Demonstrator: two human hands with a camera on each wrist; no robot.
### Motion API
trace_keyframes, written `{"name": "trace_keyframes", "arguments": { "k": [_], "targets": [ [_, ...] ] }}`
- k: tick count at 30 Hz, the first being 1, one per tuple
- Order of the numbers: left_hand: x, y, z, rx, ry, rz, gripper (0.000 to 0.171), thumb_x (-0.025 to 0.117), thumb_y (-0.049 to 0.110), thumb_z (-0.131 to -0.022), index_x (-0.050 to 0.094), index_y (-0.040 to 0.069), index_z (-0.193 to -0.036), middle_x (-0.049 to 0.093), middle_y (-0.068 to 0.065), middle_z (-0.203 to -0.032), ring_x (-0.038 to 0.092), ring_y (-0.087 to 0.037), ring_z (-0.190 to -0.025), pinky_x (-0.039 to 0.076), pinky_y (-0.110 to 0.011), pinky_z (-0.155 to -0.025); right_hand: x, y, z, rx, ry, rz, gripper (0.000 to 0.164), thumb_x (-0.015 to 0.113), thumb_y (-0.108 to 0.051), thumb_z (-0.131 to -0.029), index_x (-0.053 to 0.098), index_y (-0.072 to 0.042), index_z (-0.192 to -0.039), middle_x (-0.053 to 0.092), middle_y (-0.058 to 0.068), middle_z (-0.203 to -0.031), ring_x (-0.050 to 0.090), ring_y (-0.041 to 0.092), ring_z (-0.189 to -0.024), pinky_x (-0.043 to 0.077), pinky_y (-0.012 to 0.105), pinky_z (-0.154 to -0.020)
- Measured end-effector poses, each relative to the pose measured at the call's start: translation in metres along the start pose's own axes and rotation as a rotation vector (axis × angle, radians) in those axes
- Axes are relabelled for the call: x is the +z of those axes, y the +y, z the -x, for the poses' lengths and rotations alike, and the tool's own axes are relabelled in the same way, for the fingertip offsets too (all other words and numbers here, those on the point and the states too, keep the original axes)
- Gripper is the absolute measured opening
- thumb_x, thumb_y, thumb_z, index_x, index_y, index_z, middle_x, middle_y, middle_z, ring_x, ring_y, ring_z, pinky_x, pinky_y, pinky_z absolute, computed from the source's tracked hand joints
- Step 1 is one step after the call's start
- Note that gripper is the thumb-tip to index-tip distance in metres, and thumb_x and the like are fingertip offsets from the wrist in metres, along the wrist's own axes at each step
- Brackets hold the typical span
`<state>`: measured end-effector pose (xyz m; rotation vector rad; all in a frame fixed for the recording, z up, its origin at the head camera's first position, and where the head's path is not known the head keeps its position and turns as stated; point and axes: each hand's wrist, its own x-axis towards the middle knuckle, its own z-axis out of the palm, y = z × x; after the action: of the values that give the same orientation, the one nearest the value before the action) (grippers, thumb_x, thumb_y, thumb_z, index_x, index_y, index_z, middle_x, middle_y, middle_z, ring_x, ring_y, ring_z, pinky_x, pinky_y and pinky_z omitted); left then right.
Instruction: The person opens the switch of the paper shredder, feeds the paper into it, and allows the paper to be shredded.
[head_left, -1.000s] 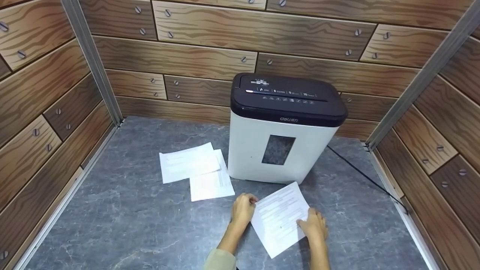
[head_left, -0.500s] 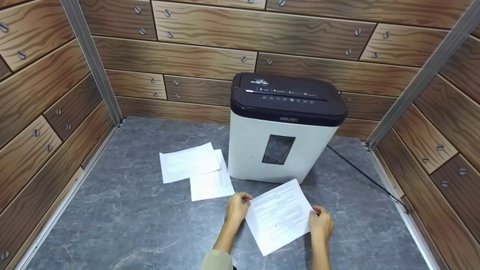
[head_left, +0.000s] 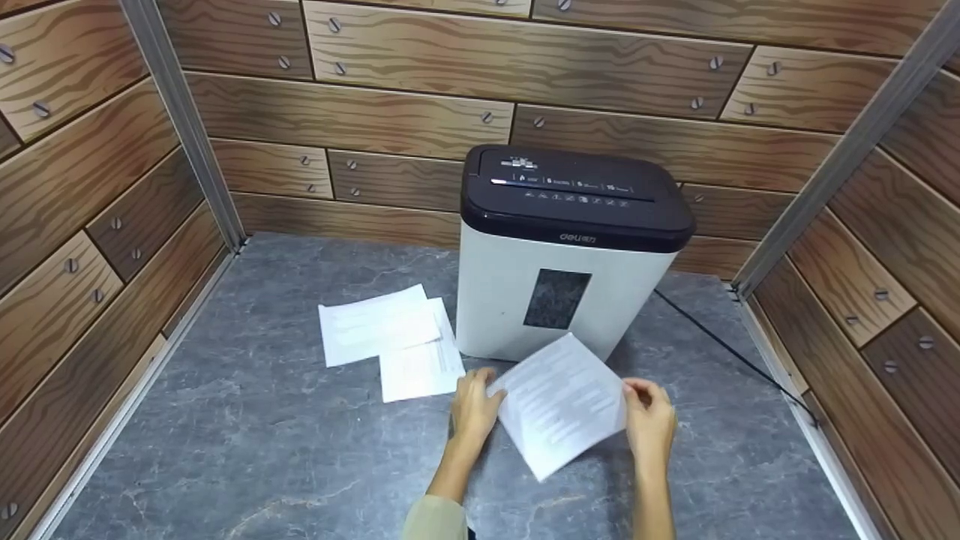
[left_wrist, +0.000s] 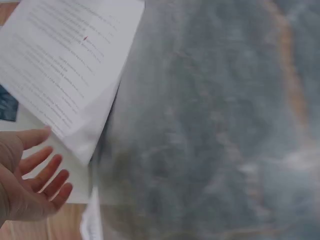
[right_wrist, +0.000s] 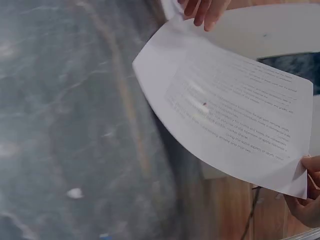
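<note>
A printed sheet of paper (head_left: 559, 409) is held up off the floor, tilted, in front of the paper shredder (head_left: 491, 292). My right hand (head_left: 651, 424) pinches its right corner between thumb and fingers, also visible in the right wrist view (right_wrist: 309, 192). At the left corner is my left hand (head_left: 474, 405). In the left wrist view its fingers are spread and loosely bent, and the thumb (left_wrist: 37, 137) lies at the sheet's edge, not curled round it. Whether the thumb touches the paper is hard to tell.
Two more printed sheets (head_left: 375, 330) overlap on the grey marbled surface (head_left: 262, 435), left of the shredder. A black cord (head_left: 720, 341) runs from behind the shredder to the right. Wood-patterned walls (head_left: 375, 112) enclose the back and sides.
The sheet has been lifted and tilted up toward the shredder. My right hand has moved up and outward with its corner; the fingers of my left hand have spread at the other corner.
</note>
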<state>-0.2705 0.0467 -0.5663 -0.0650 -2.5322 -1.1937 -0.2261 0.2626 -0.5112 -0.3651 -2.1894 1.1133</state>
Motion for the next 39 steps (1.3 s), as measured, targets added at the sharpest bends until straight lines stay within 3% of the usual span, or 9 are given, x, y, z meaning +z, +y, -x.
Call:
{"name": "trace_keyframes", "arguments": {
  "k": [4,9,13,18,22,24,28,33,39],
  "targets": [
    [-0.010,0.017,-0.010,0.075,0.061,0.163,0.040,0.074,0.013,-0.076,0.061,0.006,-0.114,0.060,-0.009,-0.109,0.053,-0.027,-0.104,0.044,-0.037,-0.089,-0.004,-0.024,-0.006,-0.151,0.039,-0.051,0.005,0.066,0.006,-0.080,0.066,0.003,-0.084,0.061,0.012,-0.085,0.059,0.026,-0.081,0.044,0.014,-0.075],
    [-0.026,0.040,-0.019,0.171,0.120,0.443,0.040,0.069,0.016,-0.082,0.059,0.007,-0.119,0.058,-0.008,-0.116,0.050,-0.025,-0.110,0.040,-0.039,-0.094,-0.009,-0.052,-0.012,-0.327,0.046,-0.063,0.008,0.067,0.007,-0.079,0.066,0.001,-0.083,0.060,0.010,-0.085,0.059,0.023,-0.084,0.045,0.024,-0.078],
    [-0.038,0.056,-0.022,0.223,0.150,0.593,0.029,0.067,0.018,-0.084,0.064,0.006,-0.111,0.061,-0.004,-0.109,0.053,-0.021,-0.105,0.042,-0.036,-0.091,-0.010,-0.067,-0.014,-0.454,0.055,-0.059,0.010,0.067,0.008,-0.078,0.067,0.000,-0.083,0.059,0.011,-0.083,0.056,0.025,-0.083,0.043,0.032,-0.073],
    [-0.055,0.075,-0.019,0.204,0.199,0.664,0.011,0.068,0.006,-0.082,0.069,-0.001,-0.090,0.066,-0.007,-0.087,0.061,-0.020,-0.083,0.049,-0.034,-0.077,-0.009,-0.077,-0.015,-0.540,0.071,-0.091,0.012,0.068,0.008,-0.077,0.067,-0.001,-0.086,0.060,0.010,-0.084,0.055,0.026,-0.081,0.042,0.032,-0.073],
    [-0.066,0.083,-0.016,0.157,0.223,0.722,0.007,0.066,-0.001,-0.081,0.067,-0.007,-0.086,0.066,-0.011,-0.081,0.061,-0.020,-0.075,0.051,-0.031,-0.068,-0.011,-0.081,-0.013,-0.465,0.069,-0.191,0.025,0.067,0.010,-0.077,0.065,0.003,-0.100,0.061,0.013,-0.095,0.056,0.026,-0.087,0.044,0.024,-0.078],
    [-0.067,0.083,-0.017,0.128,0.234,0.748,0.008,0.066,0.001,-0.082,0.067,-0.006,-0.087,0.066,-0.011,-0.081,0.061,-0.020,-0.075,0.052,-0.031,-0.067,-0.015,-0.085,-0.009,-0.382,0.056,-0.241,0.032,0.065,0.012,-0.078,0.060,0.006,-0.109,0.060,0.018,-0.102,0.056,0.026,-0.092,0.044,0.019,-0.081],
    [-0.060,0.074,-0.020,0.089,0.251,0.778,0.013,0.068,0.009,-0.083,0.069,-0.002,-0.089,0.067,-0.008,-0.082,0.062,-0.020,-0.077,0.052,-0.033,-0.066,-0.015,-0.072,-0.005,-0.188,0.019,-0.370,0.041,0.059,0.010,-0.084,0.050,0.007,-0.123,0.056,0.022,-0.110,0.053,0.026,-0.099,0.045,0.023,-0.084],
    [-0.059,0.073,-0.020,0.051,0.243,0.782,0.014,0.068,0.010,-0.083,0.069,-0.002,-0.089,0.067,-0.007,-0.082,0.063,-0.018,-0.078,0.053,-0.030,-0.067,-0.016,-0.066,0.002,-0.109,0.044,-0.477,0.028,0.058,0.010,-0.085,0.055,0.013,-0.112,0.058,0.027,-0.101,0.056,0.016,-0.088,0.046,0.017,-0.073],
    [-0.073,0.088,-0.014,0.041,0.250,0.777,0.010,0.067,0.001,-0.081,0.068,-0.007,-0.087,0.066,-0.013,-0.077,0.061,-0.018,-0.068,0.049,-0.023,-0.060,-0.016,-0.070,0.003,-0.108,0.058,-0.409,0.016,0.060,0.009,-0.084,0.060,0.016,-0.098,0.060,0.025,-0.091,0.057,0.011,-0.079,0.046,0.014,-0.067]
  ]
}}
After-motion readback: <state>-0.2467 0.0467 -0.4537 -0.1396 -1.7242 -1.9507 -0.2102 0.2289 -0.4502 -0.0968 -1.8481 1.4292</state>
